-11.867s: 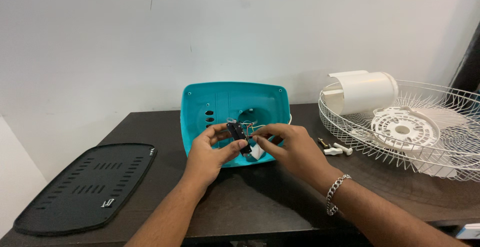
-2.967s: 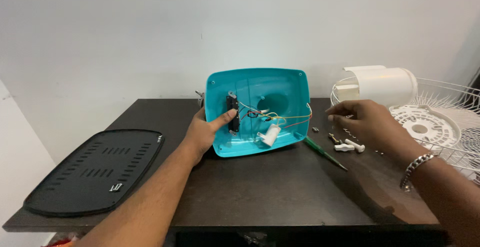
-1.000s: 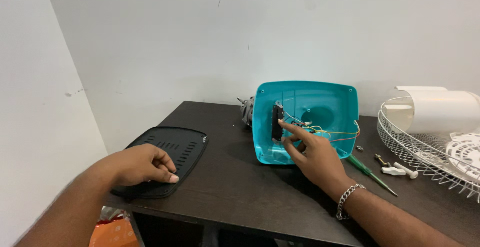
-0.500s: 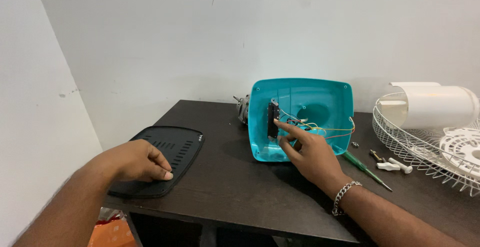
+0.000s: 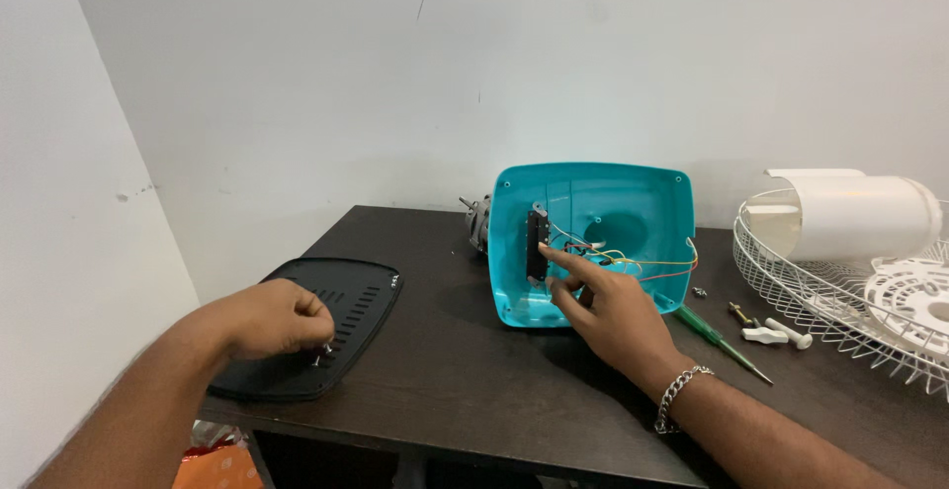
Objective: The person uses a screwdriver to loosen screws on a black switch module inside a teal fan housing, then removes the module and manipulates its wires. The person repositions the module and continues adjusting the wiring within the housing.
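Dark wooden table [image 5: 465, 390] against a bare white wall [image 5: 297, 84].

Vented cover panel [image 5: 314, 326] lies on table [image 5: 465, 390] at far left edge, left hand [image 5: 272, 318] on it, pinching a small screw [image 5: 320, 355]. Open fan housing [image 5: 593, 237] stands mid-table toward the rear, switch block [image 5: 537, 244] and wires [image 5: 623, 257] inside, motor shaft [image 5: 477, 220] behind its left side, right hand [image 5: 608, 311] at its front opening touching the switch block. Right of housing: screwdriver [image 5: 720, 343], then small plastic pegs [image 5: 776, 333], then wire fan guard [image 5: 840, 291] at far right with cylindrical motor cover [image 5: 855, 214] and blade hub [image 5: 914, 301] in it.
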